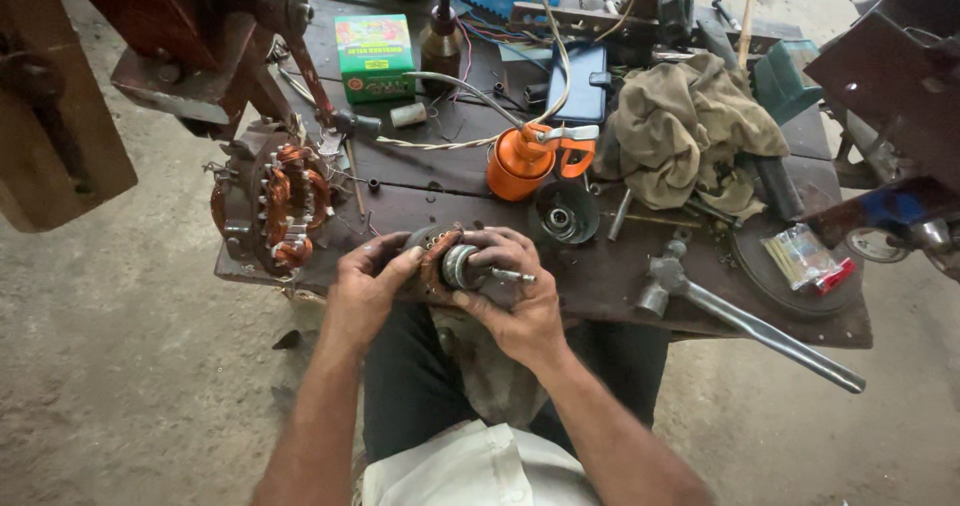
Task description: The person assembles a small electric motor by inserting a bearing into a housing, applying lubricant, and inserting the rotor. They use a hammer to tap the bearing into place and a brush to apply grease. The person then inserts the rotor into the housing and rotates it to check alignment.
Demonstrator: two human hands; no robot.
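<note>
Both my hands hold a small motor part (452, 265) with copper windings and a short steel shaft, just above the near edge of the dark wooden workbench (600, 276). My left hand (362, 284) grips its left side. My right hand (512, 291) wraps the right side, with the shaft poking out between the fingers. Past my hands on the bench stand an orange oil can (524, 162) with a long spout and a black round bearing cap (563, 212).
A stator with copper coils (270, 204) sits at the bench's left end. A green box (374, 56), a crumpled beige rag (688, 131), a long steel hammer (745, 321), a small packet (805, 258) on a round plate and loose tools crowd the bench. Concrete floor lies around.
</note>
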